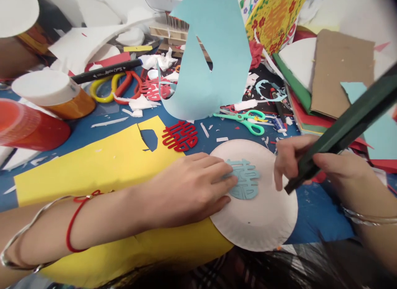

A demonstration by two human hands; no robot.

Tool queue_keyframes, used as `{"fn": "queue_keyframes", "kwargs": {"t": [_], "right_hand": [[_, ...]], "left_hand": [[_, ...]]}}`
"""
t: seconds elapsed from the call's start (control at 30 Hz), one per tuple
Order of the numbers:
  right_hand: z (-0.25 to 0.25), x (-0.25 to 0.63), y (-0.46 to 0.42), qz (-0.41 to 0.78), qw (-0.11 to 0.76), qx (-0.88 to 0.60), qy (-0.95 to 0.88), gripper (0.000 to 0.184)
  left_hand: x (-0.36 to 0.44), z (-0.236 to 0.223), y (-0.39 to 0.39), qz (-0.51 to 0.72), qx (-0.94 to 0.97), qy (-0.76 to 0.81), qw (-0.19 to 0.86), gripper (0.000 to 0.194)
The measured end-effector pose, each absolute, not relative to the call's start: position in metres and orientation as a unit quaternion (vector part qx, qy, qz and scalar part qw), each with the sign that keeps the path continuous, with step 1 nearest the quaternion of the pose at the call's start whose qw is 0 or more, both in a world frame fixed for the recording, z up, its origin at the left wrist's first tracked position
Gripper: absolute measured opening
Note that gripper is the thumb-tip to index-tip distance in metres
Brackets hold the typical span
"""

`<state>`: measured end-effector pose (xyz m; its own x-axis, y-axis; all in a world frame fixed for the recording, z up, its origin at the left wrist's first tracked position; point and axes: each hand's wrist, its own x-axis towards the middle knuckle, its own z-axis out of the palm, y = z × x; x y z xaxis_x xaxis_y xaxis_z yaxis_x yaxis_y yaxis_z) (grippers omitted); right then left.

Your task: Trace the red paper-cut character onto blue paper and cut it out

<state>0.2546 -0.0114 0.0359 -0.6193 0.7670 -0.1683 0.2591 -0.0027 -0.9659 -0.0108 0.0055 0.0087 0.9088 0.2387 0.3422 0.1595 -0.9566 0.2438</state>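
Paper plate (pixel 263 227) pinned by hand, pale blue double-happiness papercut (pixel 243 179) laid on it

A craft table with a blue top (pixel 319 214) is crowded with materials and paper scraps (pixel 139 102). A tall pale blue paper sheet (pixel 214 61) is seen standing at the back, with curved pieces cut away. A yellow floral board (pixel 276 20) and brown cardboard (pixel 341 69) are piled to the right. A wide yellow card sheet (pixel 77 173) is spread under the left forearm, with a notch cut from its upper edge. A red roll of tape (pixel 27 125) and an orange roll with a white top (pixel 52 94) are placed at the far left. Green-handled scissors (pixel 245 119) are left open beside the plate, and a red double-happiness papercut (pixel 180 136) is set on the table just above the yellow sheet.

The plate is placed near the front, its left rim overlapping the yellow sheet. The blue papercut is fully cut out and lies on the plate's centre; whether it is glued down cannot be told. No other piece is seen on the plate, and its rim is left bare.

The left hand (pixel 189 185) is laid flat and open, its fingertips (pixel 231 181) touching the papercut's left edge. A dark green pen (pixel 344 131) is gripped firmly in the curled right hand (pixel 335 164), its tip held at the plate's right side.
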Motion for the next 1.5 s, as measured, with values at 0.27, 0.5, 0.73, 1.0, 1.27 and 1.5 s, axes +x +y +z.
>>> {"fn": "queue_keyframes", "kwargs": {"t": [0.27,0.5,0.73,1.0,1.27,1.5], "right_hand": [[0.04,0.248,-0.006,0.597,0.133,-0.377,-0.695,0.051],[0.024,0.251,-0.002,0.616,0.188,-0.369,-0.67,0.05],[0.014,0.252,0.005,0.642,0.192,-0.334,-0.663,0.047],[0.015,0.242,0.004,0.64,0.24,-0.311,-0.66,0.042],[0.008,0.244,0.005,0.587,0.288,-0.37,-0.66,0.042],[0.015,0.224,-0.017,0.424,0.337,-0.468,-0.698,0.019]], "left_hand": [[-0.012,0.011,0.004,0.216,0.969,0.07,0.098,0.021],[-0.011,0.016,-0.002,0.208,0.97,0.034,0.124,0.022],[-0.011,0.015,-0.005,0.215,0.964,0.027,0.155,0.022],[-0.012,0.011,0.008,0.183,0.955,0.14,0.188,0.029],[-0.012,0.012,0.004,0.196,0.958,0.109,0.178,0.025],[-0.01,0.01,0.005,0.172,0.973,0.072,0.135,0.024]]}}
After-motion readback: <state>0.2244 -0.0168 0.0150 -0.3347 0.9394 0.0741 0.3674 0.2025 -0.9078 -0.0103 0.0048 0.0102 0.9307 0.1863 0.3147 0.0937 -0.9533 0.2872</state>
